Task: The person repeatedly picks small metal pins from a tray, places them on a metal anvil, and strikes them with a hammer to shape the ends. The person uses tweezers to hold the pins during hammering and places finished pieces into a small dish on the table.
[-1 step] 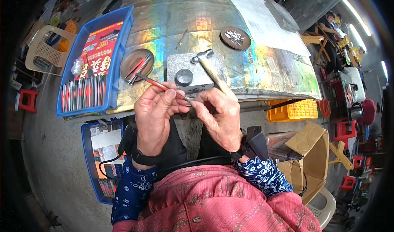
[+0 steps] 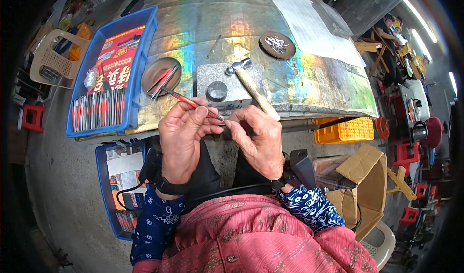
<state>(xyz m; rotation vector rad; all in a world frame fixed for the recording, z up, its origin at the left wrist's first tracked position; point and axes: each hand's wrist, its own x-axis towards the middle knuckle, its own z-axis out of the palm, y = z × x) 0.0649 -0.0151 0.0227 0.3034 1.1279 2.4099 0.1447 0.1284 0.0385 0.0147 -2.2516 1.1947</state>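
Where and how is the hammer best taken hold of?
Probably by the near half of its pale handle, right hand coming from the person's side: the hammer head lies over the grey block, while the straight handle slants toward that hand.

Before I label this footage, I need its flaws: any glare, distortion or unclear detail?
Head view: rainbow sheen streaks the tabletop, whose near edge bows; tube lights glare white; corners go black. Same view: where the red-and-black rod meets the right hand, detail is too small.
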